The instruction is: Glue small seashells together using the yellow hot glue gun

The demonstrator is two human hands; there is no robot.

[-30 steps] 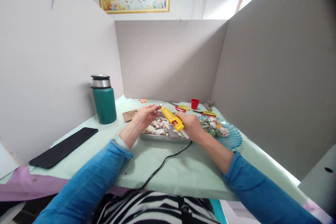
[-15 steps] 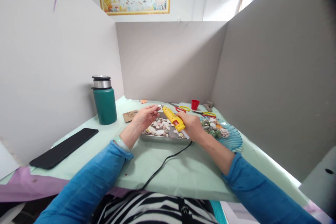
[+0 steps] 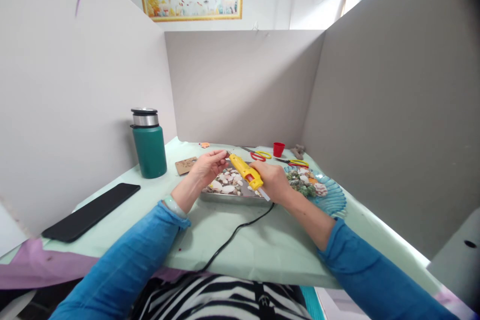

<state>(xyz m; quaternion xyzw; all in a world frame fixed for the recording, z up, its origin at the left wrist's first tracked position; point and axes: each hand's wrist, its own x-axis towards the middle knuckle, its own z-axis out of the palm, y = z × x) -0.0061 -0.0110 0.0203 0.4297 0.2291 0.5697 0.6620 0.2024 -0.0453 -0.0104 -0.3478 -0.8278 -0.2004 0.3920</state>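
Observation:
My right hand (image 3: 273,180) is wrapped round a yellow glue gun (image 3: 245,172), a white glue stick jutting from its rear end. The gun's nozzle points up and left, right at the fingertips of my left hand (image 3: 210,166). Those fingers are pinched together on something too small to make out. Beneath both hands lies a metal tray (image 3: 234,198) with many pale shells (image 3: 227,182) in it; the gun and my hands cover part of it. A black cord (image 3: 237,230) runs from near my right hand to the table's front edge.
A green bottle (image 3: 149,147) and a black phone-like slab (image 3: 92,211) are on the left. Brown card (image 3: 185,165) lies behind my left hand. Scissors (image 3: 296,163) and a red cup (image 3: 278,149) stand farther back. A blue shell-shaped plate (image 3: 335,197) holds shells. Grey panels (image 3: 243,85) enclose the table.
The glue gun has shifted slightly left, bringing its nozzle up to my left fingertips. The small pale bit that showed there is now hidden. Little else has moved.

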